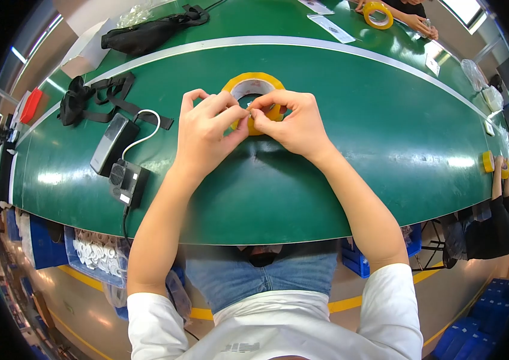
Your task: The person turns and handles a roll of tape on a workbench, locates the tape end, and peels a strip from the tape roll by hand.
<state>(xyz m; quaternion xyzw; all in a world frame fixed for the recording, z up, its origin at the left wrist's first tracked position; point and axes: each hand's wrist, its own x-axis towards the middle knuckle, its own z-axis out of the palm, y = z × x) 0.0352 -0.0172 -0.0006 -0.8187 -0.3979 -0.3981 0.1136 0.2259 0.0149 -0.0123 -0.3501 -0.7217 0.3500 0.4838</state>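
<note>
A roll of yellow packing tape (253, 78) lies flat on the green table (254, 192) in front of me. Over its near half, my left hand (209, 123) and my right hand (293, 120) meet with fingertips pinched close together. Between the fingertips there seems to be a tiny piece, too small to name. Both hands are closed at thumb and forefinger, and the fingers partly cover the roll's near side and core.
To the left lie a power bank (110, 144), a black boxy device (127, 181) with cables, and black straps (110, 99). A black bag (146, 33) lies beyond the white strip. Another person's hands (419, 24) are at the far right, near a tape roll (378, 15).
</note>
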